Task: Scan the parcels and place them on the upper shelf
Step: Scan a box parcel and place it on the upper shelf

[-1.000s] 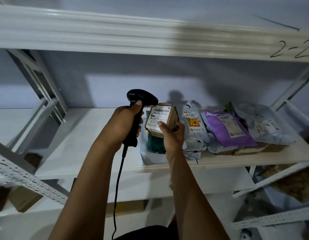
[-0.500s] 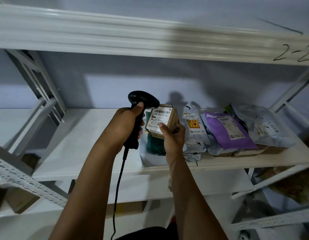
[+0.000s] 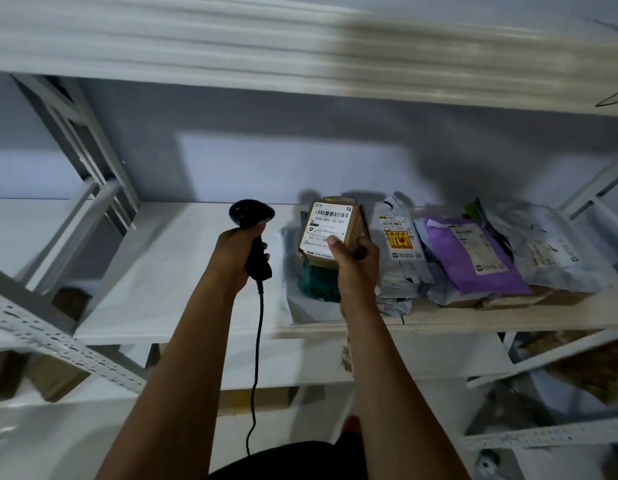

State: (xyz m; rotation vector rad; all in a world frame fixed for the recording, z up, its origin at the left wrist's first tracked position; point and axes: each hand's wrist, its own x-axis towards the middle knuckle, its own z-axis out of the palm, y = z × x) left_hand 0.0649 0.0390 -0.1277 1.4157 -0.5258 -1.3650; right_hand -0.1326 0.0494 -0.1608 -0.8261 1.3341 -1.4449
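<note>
Gripping: left hand (image 3: 236, 252) scanner (image 3: 252, 216) | right hand (image 3: 356, 263) box (image 3: 331, 230) (above shelf edge (image 3: 473, 322))

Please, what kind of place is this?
Probably a parcel sorting or storage room: white metal shelving holds labelled mailer bags like the purple plastic one, and the left hand grips a black corded barcode scanner.

1. Left hand (image 3: 236, 252), frame centre: closed around the handle of a black barcode scanner (image 3: 252, 216), cable hanging down.
2. Right hand (image 3: 356, 263), just right of it: holding a small brown box (image 3: 335, 230) upright, thumb on its white barcode label.
3. Shelf (image 3: 169, 271) behind: row of parcels on the right – grey mailer (image 3: 399, 251), purple mailer (image 3: 473, 261), pale mailer (image 3: 549, 251) at far right.
4. Upper shelf (image 3: 231, 39) edge across the top, blurred.
</note>
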